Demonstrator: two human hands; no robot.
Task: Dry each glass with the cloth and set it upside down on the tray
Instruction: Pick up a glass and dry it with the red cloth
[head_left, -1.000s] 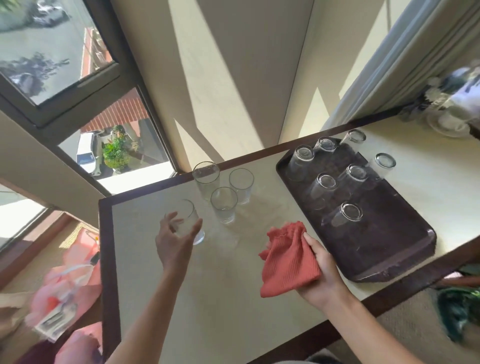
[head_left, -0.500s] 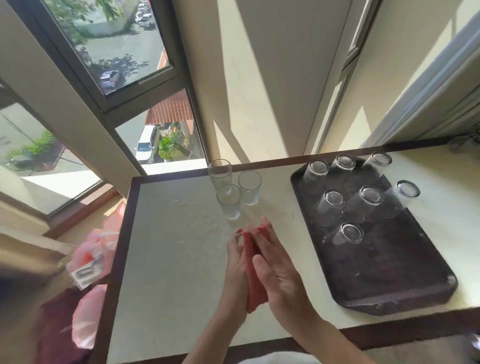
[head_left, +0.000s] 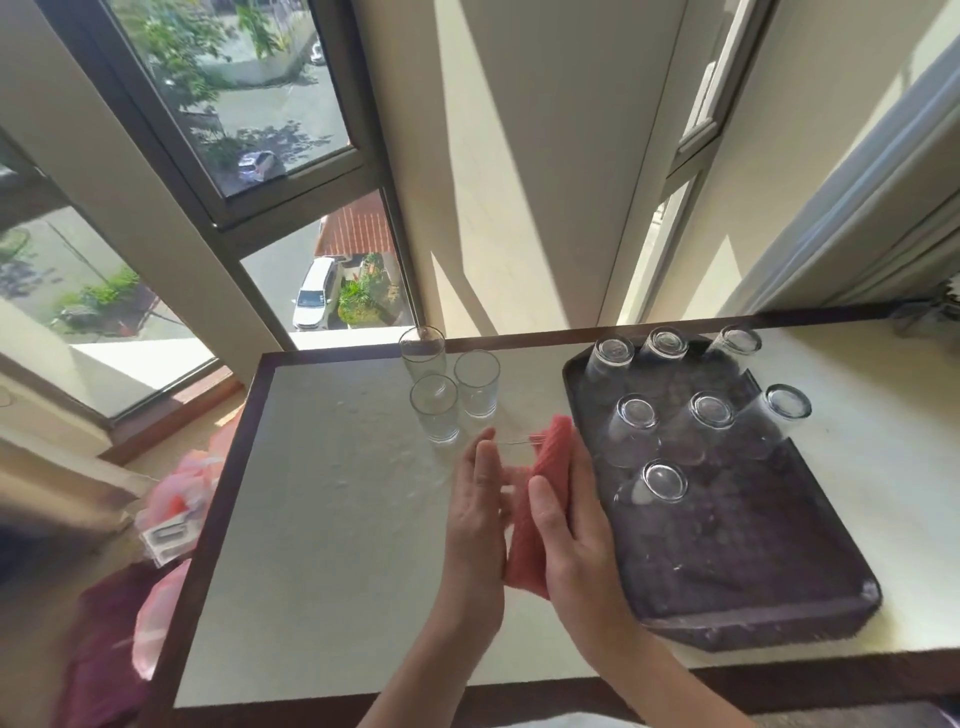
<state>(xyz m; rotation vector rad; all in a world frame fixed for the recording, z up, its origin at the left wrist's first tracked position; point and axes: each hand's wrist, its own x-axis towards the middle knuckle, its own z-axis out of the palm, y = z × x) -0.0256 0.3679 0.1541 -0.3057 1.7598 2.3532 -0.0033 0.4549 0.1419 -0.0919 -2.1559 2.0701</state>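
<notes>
Head view, near to far. Left hand (head_left: 478, 514) is flat with straight fingers, palm pressed to a clear glass (head_left: 511, 457). Right hand (head_left: 571, 535) holds the red cloth (head_left: 548, 462) against its other side, thumb laid over the cloth. The glass is held above the table (head_left: 337, 519), just left of the tray (head_left: 753, 623). I see its thin rim line at the far end by the fingertips, long axis running away from me. Seven upturned glasses (head_left: 709, 415) stand on the tray. Three upright glasses (head_left: 477, 384) stand beyond the hands.
</notes>
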